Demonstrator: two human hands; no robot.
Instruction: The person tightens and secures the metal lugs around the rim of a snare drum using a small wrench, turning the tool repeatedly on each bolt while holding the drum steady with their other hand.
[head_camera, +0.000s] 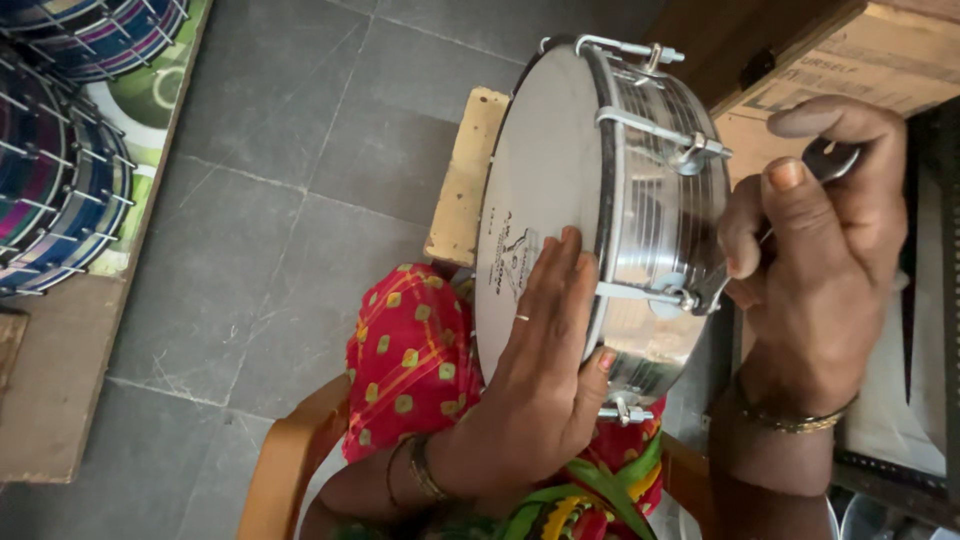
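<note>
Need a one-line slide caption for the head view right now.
Left hand steadies a steel drum on the lap; right hand works a metal tool at a tension lug.

The floor (300, 200) was grey stone slabs with thin joints, filling the middle and left of the frame under soft, even light. Along the left edge lay a wooden board (60, 380), and on it, at the upper left, stood striped drums (60, 150) in blue, purple and pink. At the upper right sat a wooden crate (800, 40). An orange-brown chair edge (290, 460) curved along the bottom.
</note>
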